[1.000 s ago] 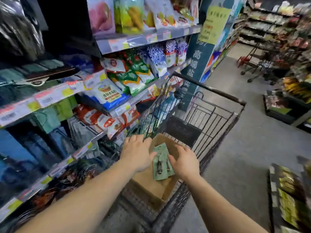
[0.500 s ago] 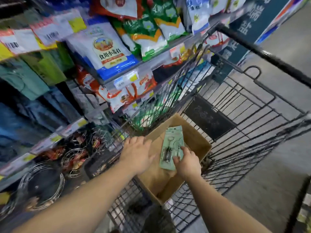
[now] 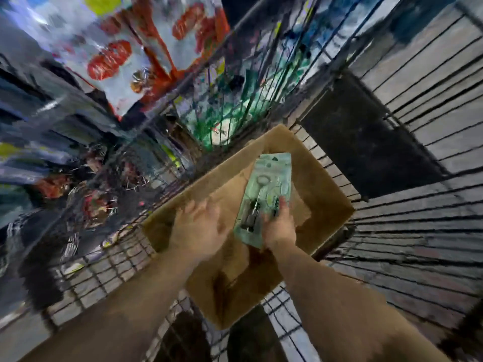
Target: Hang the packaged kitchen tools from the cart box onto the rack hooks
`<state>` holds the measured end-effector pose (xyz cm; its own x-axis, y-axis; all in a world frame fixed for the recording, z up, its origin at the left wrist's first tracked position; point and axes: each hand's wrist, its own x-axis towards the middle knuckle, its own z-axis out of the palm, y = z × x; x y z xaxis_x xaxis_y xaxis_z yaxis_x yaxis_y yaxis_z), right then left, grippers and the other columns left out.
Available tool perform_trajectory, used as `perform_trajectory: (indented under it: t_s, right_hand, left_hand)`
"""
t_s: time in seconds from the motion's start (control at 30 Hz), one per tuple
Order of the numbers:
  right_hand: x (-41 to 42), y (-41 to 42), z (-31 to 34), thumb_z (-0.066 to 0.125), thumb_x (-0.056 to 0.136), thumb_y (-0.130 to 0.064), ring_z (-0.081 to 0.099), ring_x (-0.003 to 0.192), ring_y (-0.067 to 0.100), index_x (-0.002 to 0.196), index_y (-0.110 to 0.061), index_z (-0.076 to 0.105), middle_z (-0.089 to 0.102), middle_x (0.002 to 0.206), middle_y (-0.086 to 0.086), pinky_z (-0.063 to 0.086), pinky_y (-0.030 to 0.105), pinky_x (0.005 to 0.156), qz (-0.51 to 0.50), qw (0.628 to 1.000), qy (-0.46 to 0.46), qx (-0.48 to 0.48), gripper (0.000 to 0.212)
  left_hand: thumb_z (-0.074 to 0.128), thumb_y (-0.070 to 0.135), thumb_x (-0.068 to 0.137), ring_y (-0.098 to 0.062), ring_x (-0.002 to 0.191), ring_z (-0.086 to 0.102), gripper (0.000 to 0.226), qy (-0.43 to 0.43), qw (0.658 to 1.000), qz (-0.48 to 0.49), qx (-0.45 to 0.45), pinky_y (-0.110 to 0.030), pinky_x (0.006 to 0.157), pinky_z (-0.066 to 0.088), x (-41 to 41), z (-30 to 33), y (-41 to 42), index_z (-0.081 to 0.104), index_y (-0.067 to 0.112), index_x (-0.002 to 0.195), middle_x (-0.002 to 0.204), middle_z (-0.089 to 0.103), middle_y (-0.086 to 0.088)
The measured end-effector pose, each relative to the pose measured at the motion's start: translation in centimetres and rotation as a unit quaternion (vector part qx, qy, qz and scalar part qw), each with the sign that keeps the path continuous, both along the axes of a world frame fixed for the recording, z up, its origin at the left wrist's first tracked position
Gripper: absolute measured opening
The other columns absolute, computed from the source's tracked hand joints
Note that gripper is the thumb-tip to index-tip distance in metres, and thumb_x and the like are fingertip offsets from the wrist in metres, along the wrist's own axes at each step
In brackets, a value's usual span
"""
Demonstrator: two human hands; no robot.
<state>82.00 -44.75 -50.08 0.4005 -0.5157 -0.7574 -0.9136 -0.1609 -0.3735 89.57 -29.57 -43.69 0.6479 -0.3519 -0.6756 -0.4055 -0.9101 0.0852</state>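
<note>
A brown cardboard box (image 3: 324, 184) sits in the wire shopping cart (image 3: 407, 231). Above the box, my right hand (image 3: 279, 226) grips the lower end of a pale green packaged kitchen tool (image 3: 269, 189), a card with a metal utensil under clear plastic. My left hand (image 3: 201, 228) hovers just left of the package over the box's near-left side, fingers spread and holding nothing. The picture is smeared by motion, and rack hooks cannot be made out.
Store shelves (image 3: 78, 131) with red-and-white food bags (image 3: 146, 48) run along the left, close beside the cart's wire side. Wire kitchen goods (image 3: 86, 205) lie low on the shelving. A dark panel (image 3: 366, 142) stands inside the cart's far end.
The view has tilted down and closer to the cart, blurring the shelves. My right hand keeps hold of the green package above the box; my left hand has spread open beside it.
</note>
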Motion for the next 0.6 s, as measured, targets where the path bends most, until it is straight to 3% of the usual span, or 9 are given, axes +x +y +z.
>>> perform_trajectory:
  t_s: [0.13, 0.23, 0.37, 0.5, 0.6]
  right_hand:
    - [0.4, 0.2, -1.8, 0.050, 0.098, -0.025, 0.053, 0.123, 0.032, 0.150, -0.028, 0.030, 0.053, 0.136, 0.010, 0.041, 0.039, 0.100, -0.038, 0.999, -0.016, -0.021, 0.056]
    - [0.6, 0.0, -2.2, 0.051, 0.097, -0.016, 0.058, 0.117, 0.026, 0.141, -0.028, 0.045, 0.061, 0.129, 0.001, 0.043, 0.034, 0.098, -0.128, 0.991, -0.021, 0.005, 0.046]
    - [0.7, 0.0, -1.6, 0.051, 0.097, -0.013, 0.064, 0.107, 0.024, 0.130, -0.022, 0.057, 0.066, 0.122, 0.002, 0.051, 0.036, 0.098, -0.174, 0.983, -0.035, 0.037, 0.035]
    - [-0.5, -0.1, 0.5, 0.055, 0.096, -0.006, 0.070, 0.094, 0.021, 0.119, -0.017, 0.059, 0.070, 0.110, 0.005, 0.059, 0.041, 0.085, -0.291, 0.918, -0.109, 0.246, 0.025]
    - [-1.2, -0.5, 2.3, 0.056, 0.094, -0.003, 0.072, 0.093, 0.023, 0.115, -0.013, 0.061, 0.072, 0.107, 0.010, 0.060, 0.037, 0.082, -0.296, 0.867, -0.137, 0.377, 0.024]
  left_hand:
    - [0.047, 0.054, 0.095, -0.032, 0.140, 0.036, 0.064, 0.005, 1.000, 0.016, -0.022, -0.044, 0.116, 0.030, 0.1, -1.7, 0.0, 0.034, 0.023, 0.150, 0.150, 0.044, -0.010]
    - [0.051, 0.054, 0.094, -0.031, 0.142, 0.032, 0.066, 0.020, 0.998, 0.032, -0.040, -0.044, 0.117, 0.027, 0.1, -1.9, -0.2, 0.030, 0.027, 0.152, 0.153, 0.040, -0.007]
    - [0.056, 0.055, 0.091, -0.031, 0.143, 0.031, 0.073, 0.054, 0.993, 0.081, -0.071, -0.042, 0.118, 0.026, 0.6, -2.2, -0.2, 0.027, 0.030, 0.153, 0.155, 0.037, -0.003]
    - [0.072, 0.051, 0.083, -0.029, 0.142, 0.036, 0.088, 0.151, 0.954, 0.219, -0.139, -0.047, 0.114, 0.035, 0.9, -1.5, -0.7, 0.023, 0.034, 0.154, 0.155, 0.039, 0.001]
    - [0.081, 0.039, 0.077, -0.023, 0.126, 0.052, 0.097, 0.245, 0.899, 0.311, -0.186, -0.042, 0.097, 0.047, 0.8, -1.1, -0.9, 0.022, 0.034, 0.154, 0.139, 0.052, 0.003]
